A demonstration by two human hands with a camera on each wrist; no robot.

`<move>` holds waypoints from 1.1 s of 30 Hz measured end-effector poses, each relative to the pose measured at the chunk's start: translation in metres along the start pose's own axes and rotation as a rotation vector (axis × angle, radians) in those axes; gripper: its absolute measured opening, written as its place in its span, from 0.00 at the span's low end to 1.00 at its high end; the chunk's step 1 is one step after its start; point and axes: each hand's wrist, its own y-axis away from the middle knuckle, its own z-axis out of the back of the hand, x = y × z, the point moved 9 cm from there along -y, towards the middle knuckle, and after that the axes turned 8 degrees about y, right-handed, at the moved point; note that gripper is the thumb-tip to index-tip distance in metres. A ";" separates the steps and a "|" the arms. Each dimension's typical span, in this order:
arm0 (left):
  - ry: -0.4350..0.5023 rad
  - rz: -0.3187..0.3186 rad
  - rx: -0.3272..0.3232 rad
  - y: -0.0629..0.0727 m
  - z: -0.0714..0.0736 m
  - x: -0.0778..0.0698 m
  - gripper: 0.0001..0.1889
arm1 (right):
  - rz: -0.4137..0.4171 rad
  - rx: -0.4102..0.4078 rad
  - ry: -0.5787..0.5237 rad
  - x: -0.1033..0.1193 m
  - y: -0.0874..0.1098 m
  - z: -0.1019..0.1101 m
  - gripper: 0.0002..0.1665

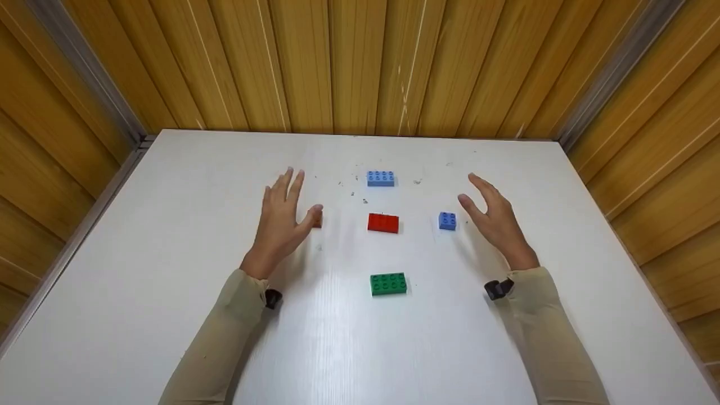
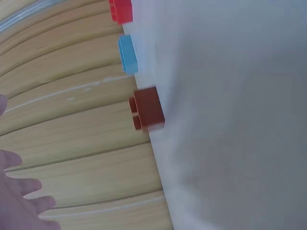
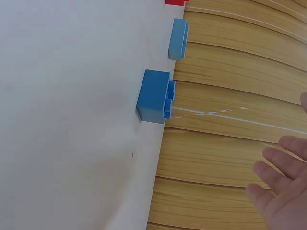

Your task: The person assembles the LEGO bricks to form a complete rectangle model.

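My left hand [image 1: 281, 216] hovers over the table with fingers spread and nothing in it. Its thumb partly covers a small brown brick [image 1: 318, 220], which shows whole in the left wrist view. On the other side, my right hand [image 1: 498, 219] is held with straight fingers, also holding nothing, just right of a small blue brick [image 1: 447, 221]. Between the hands lies a red brick [image 1: 383, 223]. Behind it is a light blue brick [image 1: 381, 178], and nearer me a green brick [image 1: 388, 283]. The blue brick [image 3: 154, 96] stands studs up in the right wrist view.
The bricks lie on a white table [image 1: 349, 349]. Small dark specks [image 1: 364, 201] are scattered near the light blue brick. Wood-patterned panels [image 1: 354, 67] rise behind the table and at both sides. A black strap piece [image 1: 499, 289] sits at each wrist.
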 end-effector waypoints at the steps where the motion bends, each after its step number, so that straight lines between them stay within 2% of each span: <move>1: 0.052 -0.003 0.018 0.002 -0.002 -0.002 0.38 | 0.009 0.019 -0.009 0.001 -0.001 -0.002 0.40; 7: 0.357 0.028 0.196 0.009 -0.024 -0.011 0.36 | 0.050 0.145 -0.065 0.010 -0.009 -0.017 0.38; 11: 0.464 0.027 0.311 0.014 -0.041 -0.018 0.34 | 0.079 0.231 -0.111 0.017 -0.013 -0.030 0.36; 21: 0.586 0.076 0.529 0.033 -0.082 -0.030 0.29 | 0.104 0.412 -0.111 0.032 -0.018 -0.067 0.30; 25: 0.620 0.056 0.598 0.037 -0.093 -0.039 0.28 | 0.122 0.464 -0.096 0.039 -0.020 -0.079 0.30; 33: 0.663 0.035 0.710 0.047 -0.113 -0.051 0.27 | 0.099 0.541 -0.074 0.046 -0.024 -0.099 0.30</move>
